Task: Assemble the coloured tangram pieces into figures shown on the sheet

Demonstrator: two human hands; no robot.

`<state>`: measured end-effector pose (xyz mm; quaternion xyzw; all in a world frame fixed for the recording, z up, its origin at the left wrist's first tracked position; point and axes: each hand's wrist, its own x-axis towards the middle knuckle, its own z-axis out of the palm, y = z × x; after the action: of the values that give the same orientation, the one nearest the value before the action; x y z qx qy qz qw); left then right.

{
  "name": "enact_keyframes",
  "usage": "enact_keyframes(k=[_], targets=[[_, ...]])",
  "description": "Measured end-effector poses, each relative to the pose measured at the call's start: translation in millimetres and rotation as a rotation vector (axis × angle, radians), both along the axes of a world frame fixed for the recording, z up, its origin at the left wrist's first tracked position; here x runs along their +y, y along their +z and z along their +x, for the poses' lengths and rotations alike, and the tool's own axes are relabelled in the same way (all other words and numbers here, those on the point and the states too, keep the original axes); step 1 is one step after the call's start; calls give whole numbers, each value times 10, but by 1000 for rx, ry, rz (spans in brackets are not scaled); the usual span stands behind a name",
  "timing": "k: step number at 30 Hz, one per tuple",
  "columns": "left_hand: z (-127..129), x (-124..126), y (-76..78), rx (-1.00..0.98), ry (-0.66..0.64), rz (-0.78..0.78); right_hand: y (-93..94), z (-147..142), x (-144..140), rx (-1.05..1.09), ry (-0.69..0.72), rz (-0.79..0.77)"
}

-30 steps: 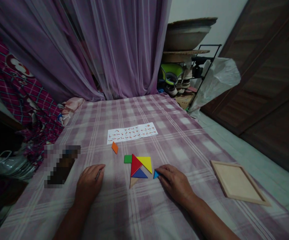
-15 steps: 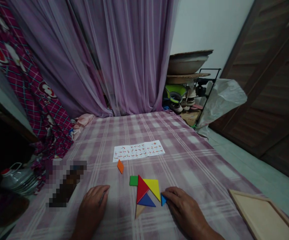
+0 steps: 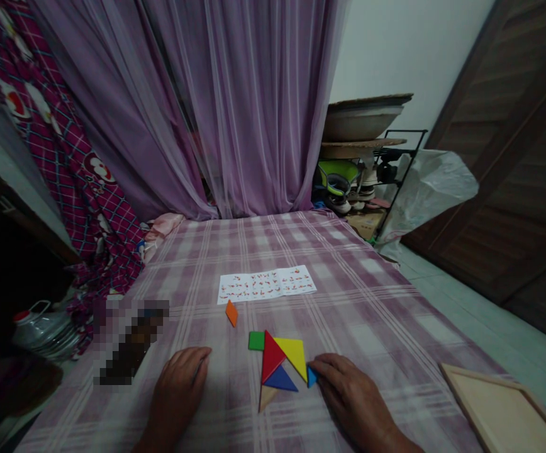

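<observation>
My right hand (image 3: 355,393) has its fingertips pinched on a small light-blue tangram triangle (image 3: 311,376), whose far side is under the fingers. That triangle lies right beside the lower tip of a yellow triangle (image 3: 294,352). Left of the yellow one, a red triangle (image 3: 272,357) adjoins a green square (image 3: 256,340). A dark-blue triangle (image 3: 281,379) sits under the red, and a plain wood-coloured triangle (image 3: 266,396) is below that. My left hand (image 3: 181,387) rests on the cloth, fingers extended, holding nothing visible. An orange parallelogram (image 3: 231,313) lies apart, farther up.
A printed pattern sheet (image 3: 267,284) lies beyond the pieces on the checked cloth (image 3: 348,302). At the lower right is a shallow wooden tray (image 3: 504,409). A blurred-out patch (image 3: 134,343) covers something at left. Purple curtains (image 3: 258,113) hang behind.
The light-blue triangle has turned a little and shifted slightly left against the yellow one, under my right hand. My left hand stays in place; the whole view has shifted slightly.
</observation>
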<state>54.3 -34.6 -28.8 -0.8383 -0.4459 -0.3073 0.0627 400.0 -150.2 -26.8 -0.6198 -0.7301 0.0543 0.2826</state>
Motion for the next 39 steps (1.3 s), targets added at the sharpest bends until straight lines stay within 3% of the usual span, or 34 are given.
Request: enact_keyframes(k=[20,31,39], targets=[[12,-27,59,23,18,-32,23,8,-4,5,21,53],[-24,-13,2,-35,22,-115,24,18,-11,13,42,107],[-145,380,156,80,-40,-178,-19,106,-1,-53,96,146]])
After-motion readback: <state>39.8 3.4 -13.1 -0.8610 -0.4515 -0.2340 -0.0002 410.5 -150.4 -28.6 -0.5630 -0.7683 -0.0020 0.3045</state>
